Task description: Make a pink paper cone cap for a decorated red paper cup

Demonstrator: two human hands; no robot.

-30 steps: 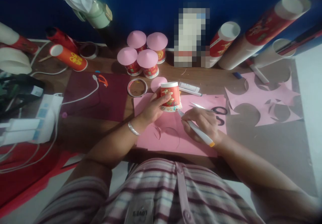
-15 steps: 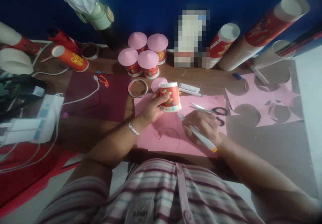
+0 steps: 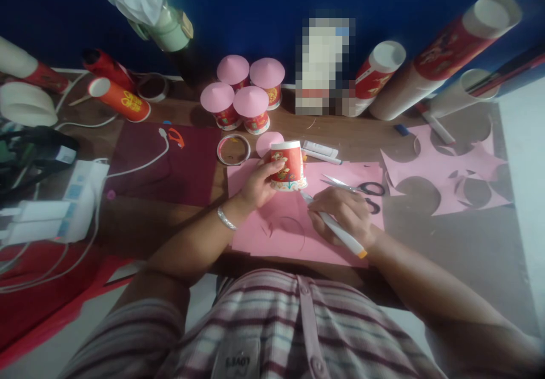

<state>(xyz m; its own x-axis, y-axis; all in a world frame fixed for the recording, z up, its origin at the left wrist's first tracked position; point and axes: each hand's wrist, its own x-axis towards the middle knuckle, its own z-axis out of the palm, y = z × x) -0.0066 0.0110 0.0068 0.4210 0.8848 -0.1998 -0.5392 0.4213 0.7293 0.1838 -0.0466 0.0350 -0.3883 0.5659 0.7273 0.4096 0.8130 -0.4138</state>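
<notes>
My left hand [image 3: 259, 183] grips a red patterned paper cup [image 3: 289, 166] standing upside down on a pink paper sheet [image 3: 293, 231]. My right hand [image 3: 347, 214] is closed around a white pen with an orange end [image 3: 338, 231], its tip touching the sheet at the cup's rim. Faint traced circles show on the sheet below the cup. Black-handled scissors [image 3: 361, 188] lie just right of the cup.
Several cups topped with pink paper cones [image 3: 247, 98] stand at the back. A tape ring [image 3: 233, 149], a pink paper disc [image 3: 268, 140], a cut-up pink sheet [image 3: 447, 169], cardboard tubes [image 3: 430, 55] and a power strip with cables [image 3: 63, 203] lie around.
The cup has been turned or tilted slightly under my left hand. The pen tip stays at the cup's rim.
</notes>
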